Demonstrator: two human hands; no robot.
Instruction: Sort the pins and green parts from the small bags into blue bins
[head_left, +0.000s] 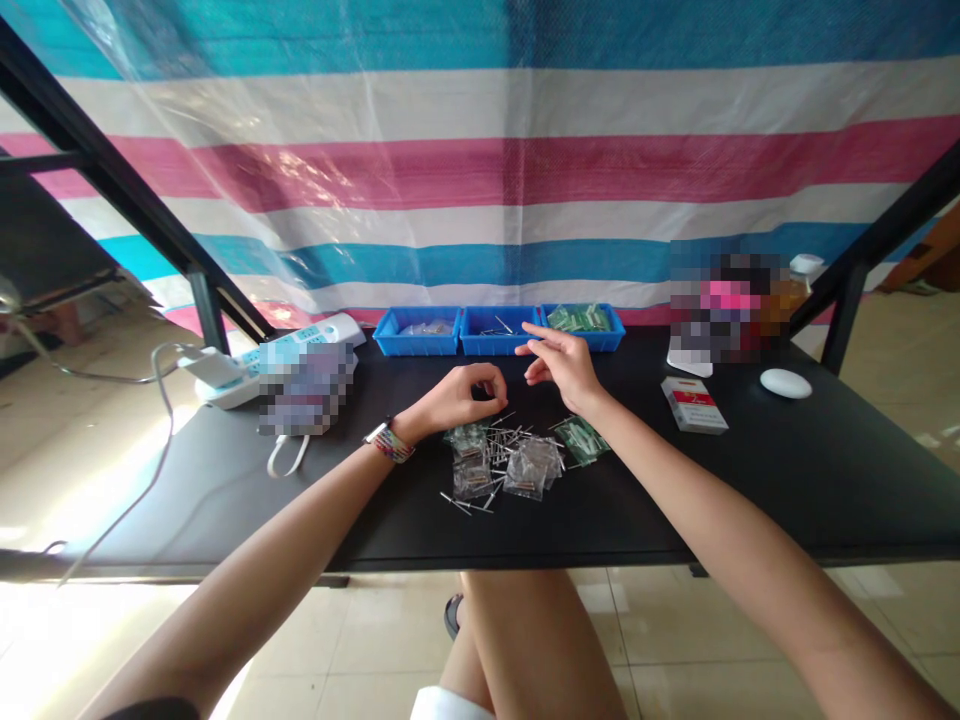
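My left hand point(469, 393) is closed just behind the pile, thumb and fingers curled together; whatever they may hold is hidden. My right hand point(562, 368) hovers in front of the middle and right bins with its fingers stretched out and apart, nothing visible in it. Between my forearms lies a loose pile of thin silver pop rivets point(506, 446). Small clear plastic bags point(531, 466) with short metal pieces lie beside them, and green-printed packets point(582, 441) sit to the right. The middle blue bin point(480, 343) holds a few rivets.
The left blue bin point(414, 345) has clear bags in it; the right blue bin point(609, 338) has green packets. A power strip point(337, 330) and a cable are at left. A cigarette pack point(694, 405) and a white oval object point(785, 383) lie at right. Striped sheeting hangs behind.
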